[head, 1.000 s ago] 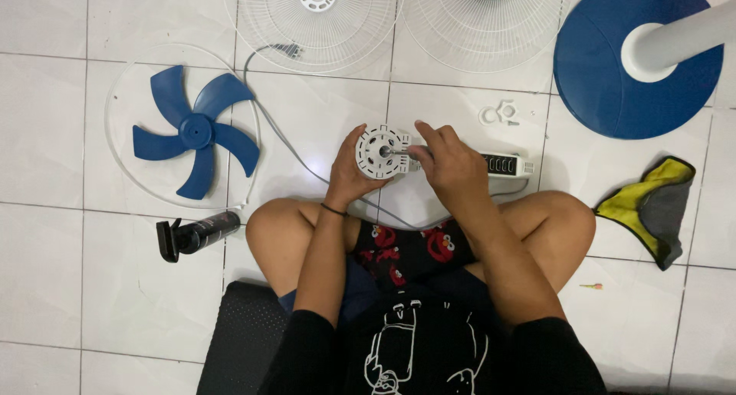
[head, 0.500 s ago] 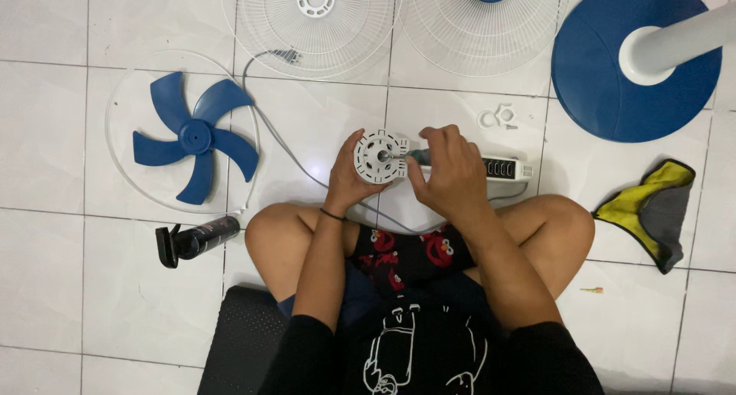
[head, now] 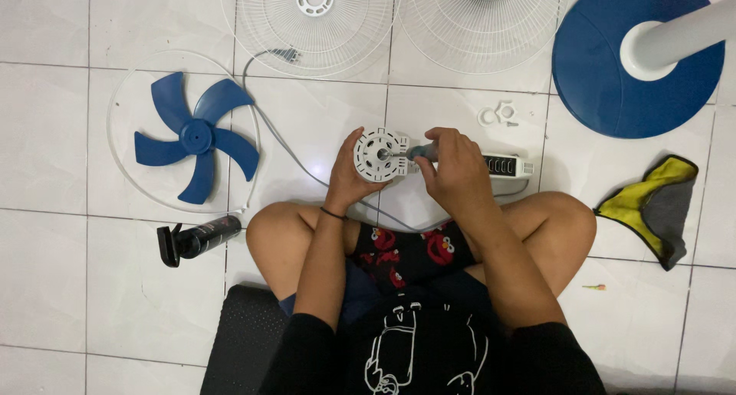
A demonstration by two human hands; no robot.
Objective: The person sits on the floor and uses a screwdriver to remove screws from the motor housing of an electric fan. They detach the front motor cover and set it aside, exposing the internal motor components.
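I sit cross-legged on a white tiled floor. My left hand (head: 349, 176) grips the side of a white round fan motor housing (head: 380, 155), its perforated face turned up. My right hand (head: 454, 171) is closed around a dark-handled screwdriver (head: 420, 153) whose tip points at the centre of the housing face. Behind my right hand lies the fan's white control panel (head: 506, 165) with a row of dark buttons. A grey power cord (head: 285, 138) runs from the housing toward the back.
A blue fan blade (head: 193, 136) lies inside a thin ring at left. Two white wire grilles (head: 314, 23) (head: 483, 23) lie at the back, a blue round base (head: 629, 65) with its white pole at right. Small white nuts (head: 498, 115), a black spray bottle (head: 198, 236), a yellow-grey cloth (head: 652, 207).
My right hand has shifted its hold on the screwdriver and turned slightly at the housing's centre. My left hand and the housing stay in place.
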